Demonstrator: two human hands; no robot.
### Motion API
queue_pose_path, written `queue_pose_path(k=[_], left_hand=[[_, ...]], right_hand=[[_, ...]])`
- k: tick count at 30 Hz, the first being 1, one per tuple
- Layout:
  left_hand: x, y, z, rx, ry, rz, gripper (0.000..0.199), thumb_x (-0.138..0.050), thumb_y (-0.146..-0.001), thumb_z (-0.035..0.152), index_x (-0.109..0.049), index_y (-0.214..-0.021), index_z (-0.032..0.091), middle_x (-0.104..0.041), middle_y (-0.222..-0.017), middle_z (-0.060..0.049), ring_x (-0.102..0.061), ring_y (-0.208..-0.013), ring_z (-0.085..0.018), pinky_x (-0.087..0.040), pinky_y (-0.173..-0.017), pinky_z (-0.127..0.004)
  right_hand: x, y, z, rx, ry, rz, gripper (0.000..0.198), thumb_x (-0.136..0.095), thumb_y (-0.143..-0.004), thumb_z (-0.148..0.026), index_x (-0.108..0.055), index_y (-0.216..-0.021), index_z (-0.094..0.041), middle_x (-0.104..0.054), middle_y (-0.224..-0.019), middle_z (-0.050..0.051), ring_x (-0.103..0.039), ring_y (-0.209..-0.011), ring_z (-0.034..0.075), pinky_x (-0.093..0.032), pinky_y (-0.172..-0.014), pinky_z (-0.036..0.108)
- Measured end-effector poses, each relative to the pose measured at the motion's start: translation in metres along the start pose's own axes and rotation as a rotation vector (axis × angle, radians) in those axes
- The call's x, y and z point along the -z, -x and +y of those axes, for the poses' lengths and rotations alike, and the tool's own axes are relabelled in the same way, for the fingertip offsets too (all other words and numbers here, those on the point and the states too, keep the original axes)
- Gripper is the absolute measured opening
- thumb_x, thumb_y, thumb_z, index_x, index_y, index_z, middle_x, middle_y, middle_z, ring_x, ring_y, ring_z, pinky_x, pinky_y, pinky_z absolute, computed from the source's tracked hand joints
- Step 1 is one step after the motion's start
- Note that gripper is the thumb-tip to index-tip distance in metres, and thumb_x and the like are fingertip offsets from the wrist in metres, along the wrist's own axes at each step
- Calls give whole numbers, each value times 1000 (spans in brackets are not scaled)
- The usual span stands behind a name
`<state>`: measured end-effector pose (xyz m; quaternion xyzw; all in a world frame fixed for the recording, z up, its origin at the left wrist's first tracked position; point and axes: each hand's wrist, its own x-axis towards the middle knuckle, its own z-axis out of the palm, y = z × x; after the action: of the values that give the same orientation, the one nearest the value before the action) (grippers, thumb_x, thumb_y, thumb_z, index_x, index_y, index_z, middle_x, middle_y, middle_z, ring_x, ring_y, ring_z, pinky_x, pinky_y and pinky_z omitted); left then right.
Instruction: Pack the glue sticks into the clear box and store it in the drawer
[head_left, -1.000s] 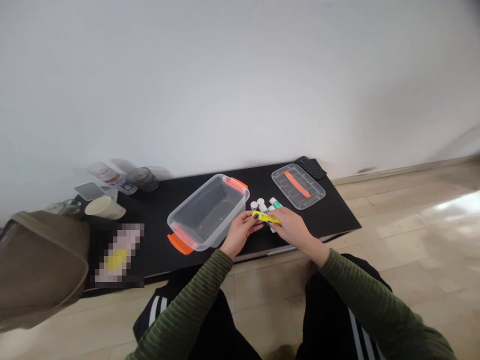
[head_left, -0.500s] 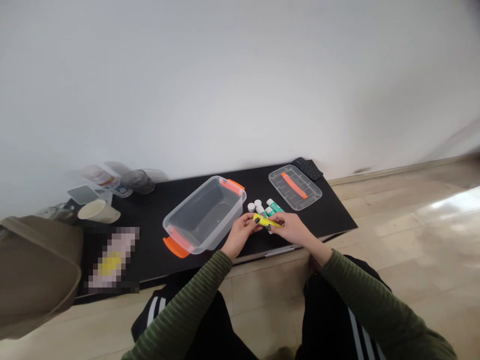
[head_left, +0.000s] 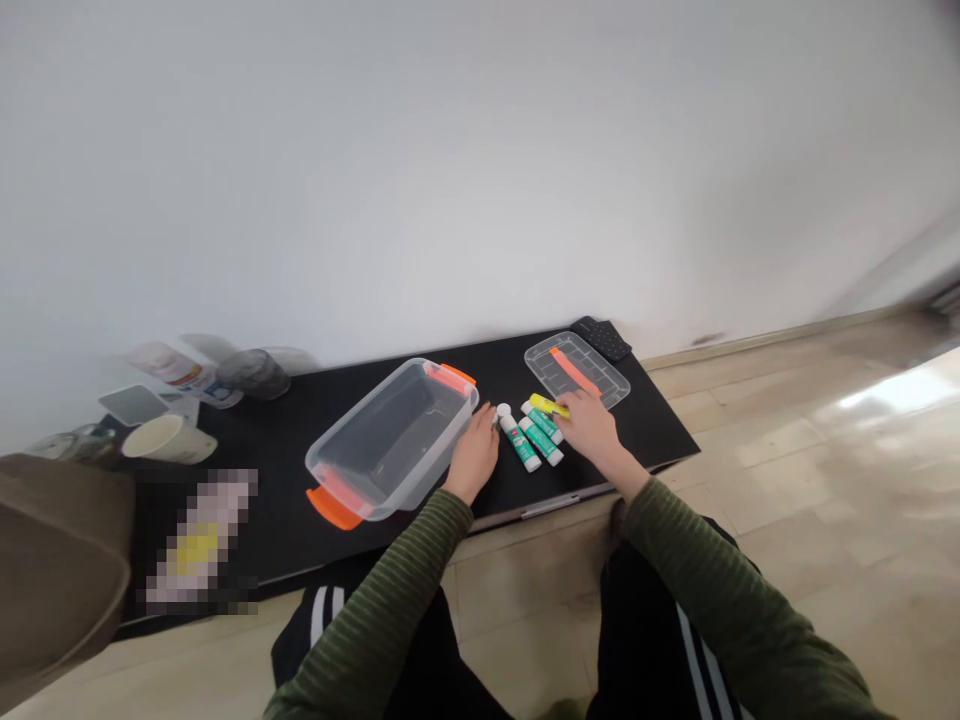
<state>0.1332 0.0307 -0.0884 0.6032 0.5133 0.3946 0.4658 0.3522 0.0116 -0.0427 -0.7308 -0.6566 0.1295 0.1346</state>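
Observation:
Three green-and-white glue sticks lie side by side on the black table: a left one (head_left: 519,447), a middle one (head_left: 541,442) and a far one (head_left: 546,422). My right hand (head_left: 591,428) is closed on one end of a slim yellow stick (head_left: 544,404), just above the far glue stick. Its exact kind is too small to make out. My left hand (head_left: 474,455) reaches beside the clear box, its fingertips closed around a small white round piece, mostly hidden. A white round cap (head_left: 503,410) shows right beside those fingertips.
A clear plastic box (head_left: 390,440) with orange latches stands open left of my hands. Its lid (head_left: 577,368) lies at the right, near a black keypad-like item (head_left: 602,338). A paper cup (head_left: 171,440), a bottle (head_left: 184,372) and a dark glass (head_left: 255,374) stand at the left.
My hands have parted: the left let go of the yellow stick and moved left to the white pieces. The right keeps the stick, shifted slightly up and right, uncovering the glue sticks.

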Motion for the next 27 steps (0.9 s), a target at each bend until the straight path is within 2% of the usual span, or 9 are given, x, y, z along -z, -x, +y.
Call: queue_pose_path(k=[3,9,13,18,23,27], left_hand=[[-4,-3,-6,-77,-233,-24,46,-54,-82,7,-60,-127,19,-40,-156,-15,-38,-143,-31,-29,-117,-45],[-6,-9,-14,-95,-514,-89,52,-45,-85,4,-53,-135,18,-36,-157,-18,-49,-135,-33,-40,-108,-45],[-5,-8,-15,-135,-726,-104,46,-40,-91,8,-52,-134,19,-45,-149,-19,-61,-119,-29,-47,-97,-38],[-4,-2,-6,-86,-1026,-147,28,-40,-96,19,-56,-119,18,-59,-120,-17,-67,-93,-25,-50,-80,-33],[-1,4,2,-76,-1065,-168,22,-39,-98,22,-54,-113,15,-61,-108,-17,-67,-88,-28,-48,-75,-34],[5,12,6,-57,-1026,-166,22,-42,-97,24,-51,-115,16,-63,-105,-16,-67,-88,-29,-47,-75,-33]], right_hand=[[-3,-11,5,-41,80,-12,23,-56,-91,-29,-68,-109,-21,-63,-119,12,-45,-125,27,-48,-83,32],[-13,-24,14,-101,127,-76,24,-54,-91,-29,-66,-109,-20,-62,-119,13,-47,-125,29,-50,-83,35],[-18,-29,17,-94,119,-93,25,-55,-90,-29,-65,-111,-19,-62,-118,13,-52,-120,27,-49,-84,34],[-23,-29,15,-56,148,-88,20,-58,-88,-26,-63,-107,-19,-63,-115,12,-51,-120,26,-49,-84,33],[-22,-26,10,-37,157,-65,19,-54,-91,-21,-62,-108,-20,-64,-113,12,-50,-121,27,-49,-82,32],[-18,-23,3,22,113,-52,16,-53,-93,-24,-67,-100,-21,-65,-110,10,-51,-117,24,-48,-80,30]])
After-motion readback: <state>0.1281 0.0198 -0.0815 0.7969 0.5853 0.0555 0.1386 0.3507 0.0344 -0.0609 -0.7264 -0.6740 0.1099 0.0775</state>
